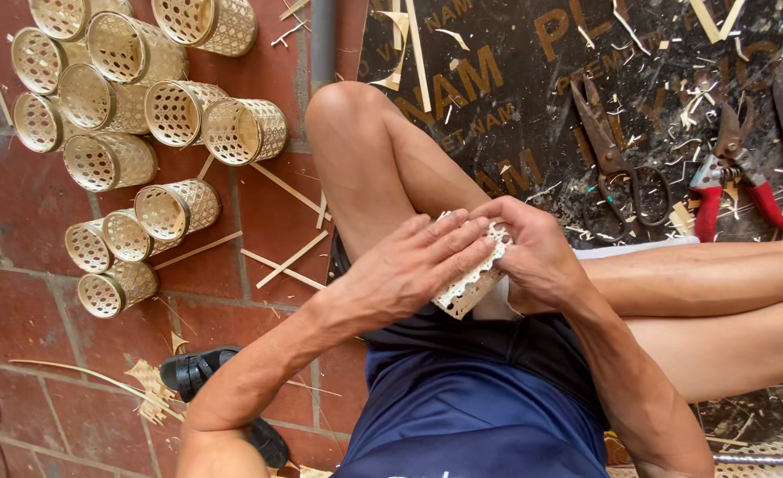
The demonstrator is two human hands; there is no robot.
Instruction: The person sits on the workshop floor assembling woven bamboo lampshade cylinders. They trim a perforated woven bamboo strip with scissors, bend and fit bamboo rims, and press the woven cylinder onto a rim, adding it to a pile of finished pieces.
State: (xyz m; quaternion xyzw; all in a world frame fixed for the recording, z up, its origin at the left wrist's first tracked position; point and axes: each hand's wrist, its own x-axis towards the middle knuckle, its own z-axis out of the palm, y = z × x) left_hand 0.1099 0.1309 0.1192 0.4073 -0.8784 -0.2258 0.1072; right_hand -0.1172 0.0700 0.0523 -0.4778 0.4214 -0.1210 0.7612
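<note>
A small pale woven bamboo basket [469, 288] is held over my lap, mostly covered by my fingers. My left hand [414, 265] lies flat across its side, fingers stretched toward the rim. Around its upper end my right hand [533, 257] is curled, gripping it. Only the lower lattice edge and a bit of the rim show between the hands. I sit with bare legs crossed, in dark blue shorts.
Several finished woven bamboo cylinders [126, 106] lie piled on the red tile floor at the left. Loose bamboo strips [290, 257] lie near my knee. On a dark board at upper right lie old scissors [613, 159] and red-handled pruning shears [732, 173]. A black sandal [201, 367] is at lower left.
</note>
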